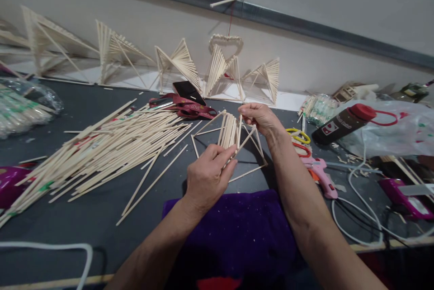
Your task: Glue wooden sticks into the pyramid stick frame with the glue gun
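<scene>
Pale wood in play: the stick frame (pixel 228 130) is at the tabletop (pixel 171 179), just beyond a purple cloth (pixel 233 231); left hand's (pixel 207 176) grip clamps its near edge, right hand (pixel 260 118) pinches a stick (pixel 240 132) (nearly upright!).

Fingers (pixel 224 154), forearms (pixel 298 190) bare; red garment (pixel 219 283) below, perhaps.

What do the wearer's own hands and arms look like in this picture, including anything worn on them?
The left hand and right hand are ungloved. The left forearm and right forearm show no sleeves, watch or bracelet. Rings and fine markings are too small to tell.
</scene>
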Demonstrator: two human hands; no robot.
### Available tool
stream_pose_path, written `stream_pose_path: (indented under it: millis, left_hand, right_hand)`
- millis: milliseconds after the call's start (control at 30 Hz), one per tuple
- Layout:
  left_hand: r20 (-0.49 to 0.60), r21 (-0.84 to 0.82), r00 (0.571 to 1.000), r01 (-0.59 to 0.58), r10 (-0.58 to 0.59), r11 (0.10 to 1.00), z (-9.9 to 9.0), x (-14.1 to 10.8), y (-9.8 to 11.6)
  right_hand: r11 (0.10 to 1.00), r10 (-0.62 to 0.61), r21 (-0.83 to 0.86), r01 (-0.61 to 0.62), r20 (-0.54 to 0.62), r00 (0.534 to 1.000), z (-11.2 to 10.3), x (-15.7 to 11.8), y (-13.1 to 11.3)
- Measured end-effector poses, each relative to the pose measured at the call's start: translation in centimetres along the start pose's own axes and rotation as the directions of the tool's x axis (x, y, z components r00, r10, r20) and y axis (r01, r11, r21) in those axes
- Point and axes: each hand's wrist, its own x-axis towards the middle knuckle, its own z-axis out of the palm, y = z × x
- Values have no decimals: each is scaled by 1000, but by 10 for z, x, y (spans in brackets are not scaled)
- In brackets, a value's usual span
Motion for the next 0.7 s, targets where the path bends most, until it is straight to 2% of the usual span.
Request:
stream_pose_path:
  millis: [333, 700]
  left_hand:
    - [-17, 12, 999, -44, 45, 999, -1, 1, -1]
    - [22, 6, 1000, -23, 23, 1000, -2, 6, 0]
  right_hand:
    - [1000, 19, -12, -18, 38, 999, -8, 1, 5]
    - [994, 92, 52, -94, 33, 995, -4, 0, -3]
